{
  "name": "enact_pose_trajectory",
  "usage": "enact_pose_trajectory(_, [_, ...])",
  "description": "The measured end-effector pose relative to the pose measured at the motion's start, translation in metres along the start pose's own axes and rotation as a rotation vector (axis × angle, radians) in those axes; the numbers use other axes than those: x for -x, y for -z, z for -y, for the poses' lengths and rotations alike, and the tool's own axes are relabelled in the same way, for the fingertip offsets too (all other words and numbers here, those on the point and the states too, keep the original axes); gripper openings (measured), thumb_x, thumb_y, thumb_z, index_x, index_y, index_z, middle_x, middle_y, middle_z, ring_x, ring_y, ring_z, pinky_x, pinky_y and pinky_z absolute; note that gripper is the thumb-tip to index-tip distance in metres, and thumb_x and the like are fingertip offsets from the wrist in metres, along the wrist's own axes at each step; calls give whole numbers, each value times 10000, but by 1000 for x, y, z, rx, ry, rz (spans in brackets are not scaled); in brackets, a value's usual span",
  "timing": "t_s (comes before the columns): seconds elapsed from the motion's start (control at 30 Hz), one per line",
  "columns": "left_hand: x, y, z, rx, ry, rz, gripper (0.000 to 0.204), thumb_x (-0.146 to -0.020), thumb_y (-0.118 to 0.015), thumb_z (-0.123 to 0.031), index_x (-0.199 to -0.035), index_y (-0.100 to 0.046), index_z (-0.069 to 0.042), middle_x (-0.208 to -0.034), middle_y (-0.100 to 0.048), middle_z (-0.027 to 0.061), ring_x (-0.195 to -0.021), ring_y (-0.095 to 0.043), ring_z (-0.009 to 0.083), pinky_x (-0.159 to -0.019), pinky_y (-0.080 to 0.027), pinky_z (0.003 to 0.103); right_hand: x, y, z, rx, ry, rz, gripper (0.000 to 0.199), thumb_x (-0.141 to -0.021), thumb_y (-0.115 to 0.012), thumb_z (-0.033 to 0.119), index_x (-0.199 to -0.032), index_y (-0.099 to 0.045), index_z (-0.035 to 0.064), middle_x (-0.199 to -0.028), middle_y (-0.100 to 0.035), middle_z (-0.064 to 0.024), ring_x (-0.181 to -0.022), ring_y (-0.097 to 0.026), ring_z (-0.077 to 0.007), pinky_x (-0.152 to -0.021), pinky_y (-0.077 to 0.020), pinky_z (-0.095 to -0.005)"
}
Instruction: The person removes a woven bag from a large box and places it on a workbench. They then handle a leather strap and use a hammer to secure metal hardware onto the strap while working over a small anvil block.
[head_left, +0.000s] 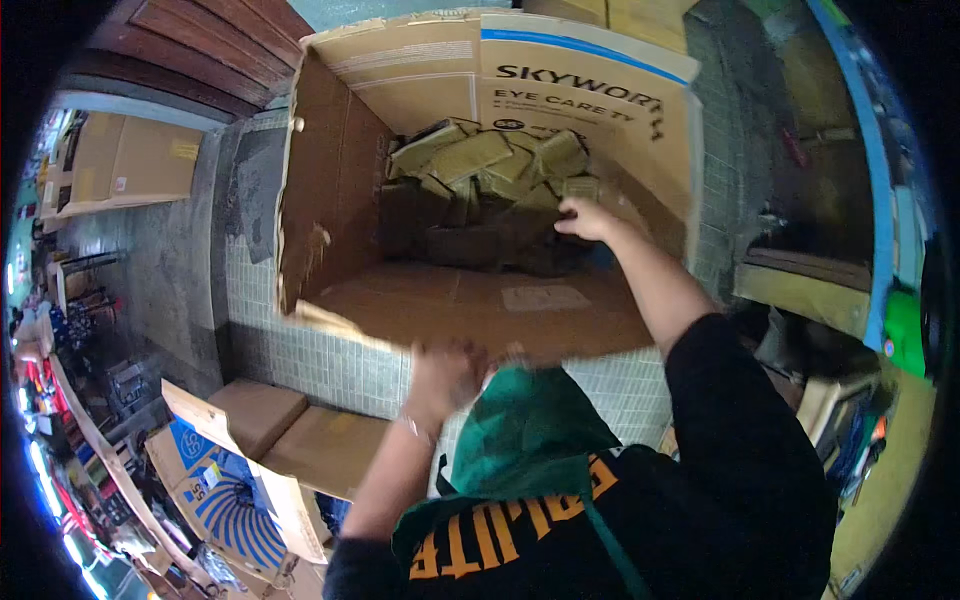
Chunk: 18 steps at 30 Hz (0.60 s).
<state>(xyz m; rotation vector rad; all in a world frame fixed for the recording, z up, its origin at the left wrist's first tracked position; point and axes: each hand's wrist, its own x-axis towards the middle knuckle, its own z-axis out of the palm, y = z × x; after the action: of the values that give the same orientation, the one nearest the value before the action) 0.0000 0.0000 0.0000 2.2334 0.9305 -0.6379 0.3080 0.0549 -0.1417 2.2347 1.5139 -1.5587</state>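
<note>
A large, open cardboard box stands before me, its inside facing up. Yellowish flat, brick-shaped packets lie heaped at its far side; their exact kind I cannot tell. Darker, shaded packets lie nearer in the box. My right hand reaches in over the heap, close to a small yellowish packet. Its thumb and finger are apart, and nothing shows between them. My left hand is closed over the near rim of the box, slightly blurred, with a bracelet at the wrist.
Below left, another open carton stands near a blue-and-white printed box. A closed brown carton sits at the upper left, under a wooden panel. Tiled floor surrounds the big box. A green container is at far right.
</note>
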Motion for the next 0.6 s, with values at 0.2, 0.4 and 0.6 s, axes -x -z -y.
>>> enact_pose_trajectory(0.2, [4, -3, 7, 59, 111, 177, 387, -823, -378, -346, -1188, -406, -217, -1241, -375, 35, -1170, -313, 218, -881, -179, 639, -161, -84, -25, 495, -111, 411, 863, -589, -631, 521, -1213, -331, 4, -1241, -340, -173, -1144, -317, -315, -942, -280, -391])
enact_pose_trajectory(0.4, [-11, 10, 21, 157, 32, 764, 512, -822, -331, -406, -1276, -245, -186, -1354, -172, 24, -1238, -185, 221, -910, -106, 633, -257, -152, 20, 649, -105, 431, 1115, -528, -616, 627, -1289, -94, 2, -1348, -71, -169, -1245, -57, -317, -998, -159, -442])
enact_pose_trajectory(0.6, [12, -36, 31, -75, 0, 674, 533, -777, -353, -420, -1277, -189, -332, -1356, -122, -46, -1240, -135, 178, -887, -165, 637, -327, -178, 2, 588, -147, 289, 1208, -474, -575, 706, -1298, -19, 20, -1357, 8, -167, -1257, 25, -290, -996, -94, -477])
